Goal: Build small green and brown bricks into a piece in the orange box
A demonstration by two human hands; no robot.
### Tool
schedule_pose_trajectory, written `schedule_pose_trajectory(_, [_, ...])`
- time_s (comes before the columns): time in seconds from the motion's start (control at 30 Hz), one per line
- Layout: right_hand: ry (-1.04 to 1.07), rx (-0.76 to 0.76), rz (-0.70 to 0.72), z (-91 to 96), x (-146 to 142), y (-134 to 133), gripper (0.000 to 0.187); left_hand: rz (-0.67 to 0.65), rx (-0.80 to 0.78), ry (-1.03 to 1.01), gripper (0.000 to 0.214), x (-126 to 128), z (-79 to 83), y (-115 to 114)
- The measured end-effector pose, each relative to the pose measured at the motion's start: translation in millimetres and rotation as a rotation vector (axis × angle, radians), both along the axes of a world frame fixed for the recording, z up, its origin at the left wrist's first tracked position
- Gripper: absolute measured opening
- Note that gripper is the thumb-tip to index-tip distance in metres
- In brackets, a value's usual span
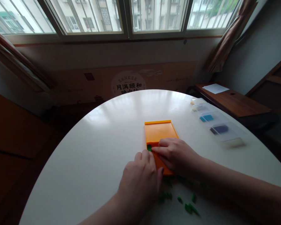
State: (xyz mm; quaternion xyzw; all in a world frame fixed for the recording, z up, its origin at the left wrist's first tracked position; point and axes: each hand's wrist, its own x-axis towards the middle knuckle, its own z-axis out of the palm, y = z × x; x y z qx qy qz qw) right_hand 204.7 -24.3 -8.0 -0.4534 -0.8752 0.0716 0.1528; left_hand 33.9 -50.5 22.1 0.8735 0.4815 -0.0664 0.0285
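Note:
An orange tray lies flat on the round white table. My left hand rests at the tray's near left edge, fingers curled against it. My right hand lies over the tray's near part, its fingertips pressed on a small green piece at the tray's left side. What lies under my palms is hidden. Several loose green pieces are scattered on the table just in front of both hands.
A clear plastic compartment box with yellow, blue and dark purple pieces stands at the right of the table. Beyond it is a dark wooden side table with a sheet of paper. A window and curtains run along the back wall.

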Motion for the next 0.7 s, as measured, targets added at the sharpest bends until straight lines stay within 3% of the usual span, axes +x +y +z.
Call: schedule_pose_trajectory(0.7, [0.005, 0.029, 0.008, -2.8, 5.1, -0.2, 0.021, 0.012, -0.026, -0.053, 0.036, -2.4, 2.5, 0.7])
